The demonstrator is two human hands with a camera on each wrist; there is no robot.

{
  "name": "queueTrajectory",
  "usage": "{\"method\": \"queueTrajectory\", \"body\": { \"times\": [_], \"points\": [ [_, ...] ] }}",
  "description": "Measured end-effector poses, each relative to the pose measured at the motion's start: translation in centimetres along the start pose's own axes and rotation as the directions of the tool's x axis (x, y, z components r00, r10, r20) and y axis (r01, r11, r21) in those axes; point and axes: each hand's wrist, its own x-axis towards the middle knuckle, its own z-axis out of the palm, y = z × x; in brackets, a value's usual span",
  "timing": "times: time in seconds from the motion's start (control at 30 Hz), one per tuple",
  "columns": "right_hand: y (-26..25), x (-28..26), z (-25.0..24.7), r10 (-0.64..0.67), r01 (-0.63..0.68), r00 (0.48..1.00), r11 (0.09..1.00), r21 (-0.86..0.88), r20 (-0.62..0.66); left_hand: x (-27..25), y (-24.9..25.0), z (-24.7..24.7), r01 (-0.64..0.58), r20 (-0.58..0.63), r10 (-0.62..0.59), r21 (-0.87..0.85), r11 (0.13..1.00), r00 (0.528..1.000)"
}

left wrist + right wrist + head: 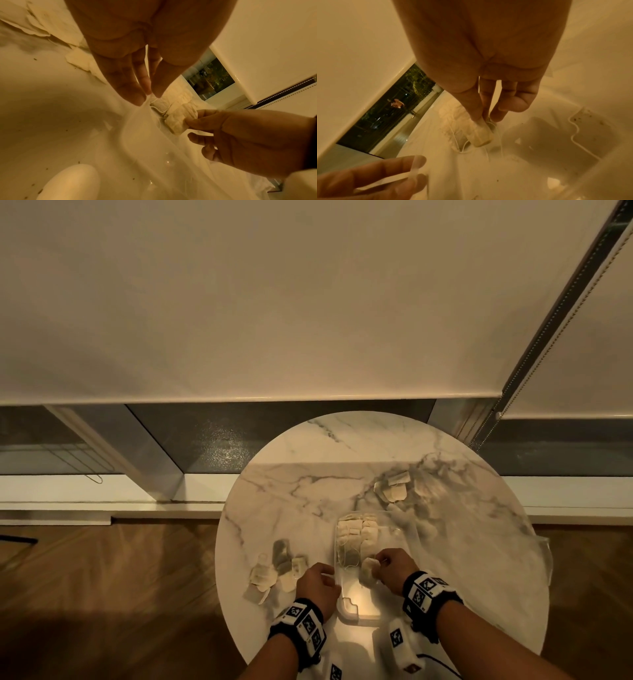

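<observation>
Right now I see the right hand (394, 568) pinching a tea bag (368, 571) in its fingers (476, 108), over the clear box's (346, 609) 6 o'clock half. The left hand (317, 585) fingers grip the box's 9 o'clock wall. The box sits at the table's (342, 446) 6 o'clock, with loose tea bags (270, 573) at its 9.

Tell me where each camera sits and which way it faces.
Head: on the head, looks down at the table; left hand and right hand show.
Left wrist: on that wrist, looks along the left hand pinching the box rim; right hand shows too.
Right wrist: on that wrist, looks along the right hand pinching a tea bag over the box.
All three share the box and tea bag.
</observation>
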Motion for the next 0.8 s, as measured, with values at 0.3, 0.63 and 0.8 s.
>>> {"method": "queueTrajectory", "body": {
  "times": [0.3, 0.63, 0.8],
  "points": [
    [-0.9, 1.8, -0.2, 0.043, -0.046, 0.999, 0.991, -0.127, -0.027, 0.4, 0.1, -0.4, 0.046, 0.036, -0.044, -0.055, 0.997, 0.998],
    [-1.8, 2.5, -0.6, 0.022, -0.027, 0.999, 0.986, -0.166, -0.03, 0.9, -0.3, -0.5, 0.032, 0.041, -0.031, -0.022, 0.999, 0.999],
    [-1.8, 2.7, -0.6, 0.037, -0.045, 0.998, 0.983, -0.179, -0.048, 1.0, -0.4, -0.4, 0.026, 0.043, -0.025, -0.008, 1.0, 0.999]
  ]
}}
